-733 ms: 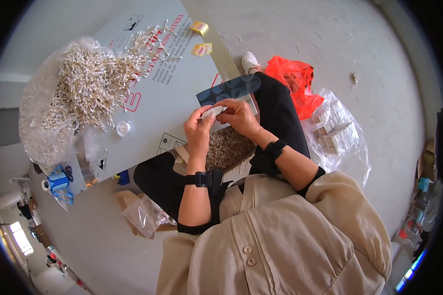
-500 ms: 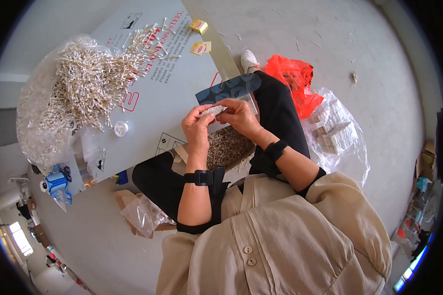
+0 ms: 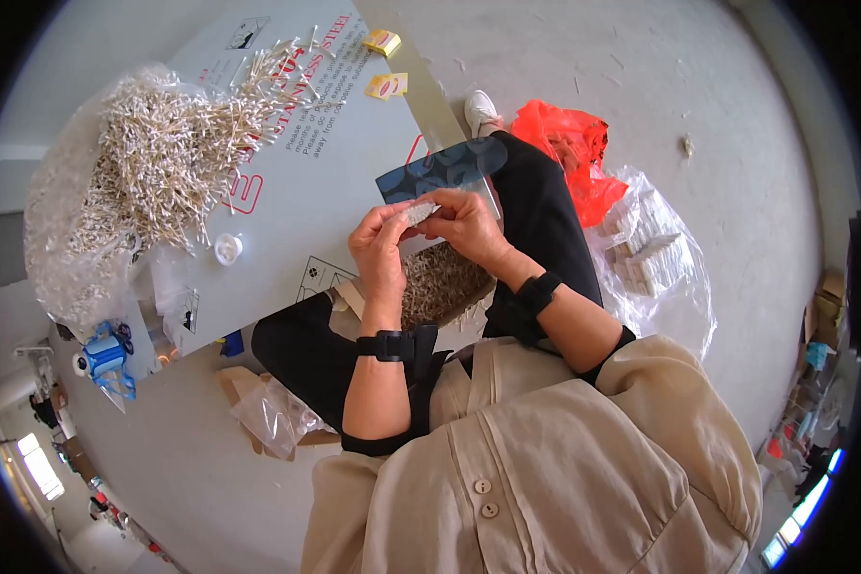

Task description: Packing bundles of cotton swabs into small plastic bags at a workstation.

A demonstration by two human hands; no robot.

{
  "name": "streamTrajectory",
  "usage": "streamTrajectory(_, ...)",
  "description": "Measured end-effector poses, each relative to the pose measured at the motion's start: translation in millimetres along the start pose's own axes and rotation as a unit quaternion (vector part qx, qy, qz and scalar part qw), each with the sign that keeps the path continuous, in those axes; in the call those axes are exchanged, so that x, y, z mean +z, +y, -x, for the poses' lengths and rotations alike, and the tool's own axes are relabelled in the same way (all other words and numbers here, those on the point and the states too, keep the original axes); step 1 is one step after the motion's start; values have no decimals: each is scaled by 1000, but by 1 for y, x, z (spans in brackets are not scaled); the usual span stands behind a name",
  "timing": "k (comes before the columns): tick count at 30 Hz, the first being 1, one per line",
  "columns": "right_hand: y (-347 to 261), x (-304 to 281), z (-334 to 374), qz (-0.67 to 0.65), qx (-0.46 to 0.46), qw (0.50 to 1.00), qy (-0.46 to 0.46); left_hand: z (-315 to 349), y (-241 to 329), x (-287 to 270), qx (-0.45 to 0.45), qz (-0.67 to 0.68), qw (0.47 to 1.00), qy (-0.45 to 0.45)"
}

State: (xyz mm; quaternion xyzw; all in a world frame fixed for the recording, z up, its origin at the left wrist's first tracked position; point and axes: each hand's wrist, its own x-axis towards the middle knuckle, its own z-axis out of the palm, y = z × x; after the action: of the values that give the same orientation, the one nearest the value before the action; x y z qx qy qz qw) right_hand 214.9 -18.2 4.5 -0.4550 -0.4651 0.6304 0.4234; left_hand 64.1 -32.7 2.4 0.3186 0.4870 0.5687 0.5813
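Note:
Between my two hands is a bundle of cotton swabs (image 3: 419,213), its white tips packed side by side. My left hand (image 3: 380,245) grips one end of it with thumb and fingers. At the other end, my right hand (image 3: 464,228) pinches it, fingers bent over the top. Just beyond my hands lies a dark blue patterned plastic sheet (image 3: 435,172) at the table's edge. Below them, between my knees, a container of loose brownish swabs (image 3: 440,285) is partly hidden by my hands and wrists.
A large heap of swabs (image 3: 163,143) spills from a clear bag on the metal-topped table (image 3: 297,206). Near it are a small round white tub (image 3: 228,250) and yellow packets (image 3: 383,42). On the floor at right are a red bag (image 3: 569,153) and a clear bag of white packs (image 3: 651,253).
My hands keep hold of the swab bundle in nearly the same place, with slight finger movement. The table and its things sit a little further left in view.

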Motion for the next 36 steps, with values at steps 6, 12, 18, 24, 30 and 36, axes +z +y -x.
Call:
streamTrajectory(6,3,0,1,-36,3,999,-8,3,1,4,36,-27,999,-15)
streamTrajectory(12,1,0,1,-13,2,1000,-11,5,4,10,18,-57,998,17)
streamTrajectory(18,-8,2,3,-17,-10,1000,-21,0,5,5,37,-9,999,-19)
streamTrajectory(24,-12,-3,4,-30,-45,998,-13,9,12,9,69,-40,996,-36)
streamTrajectory(30,-12,-8,4,-35,-30,999,-27,9,7,-1,53,-62,996,-46)
streamTrajectory(36,-11,-9,3,-81,-41,995,-31,9,11,-2,69,-68,994,-45)
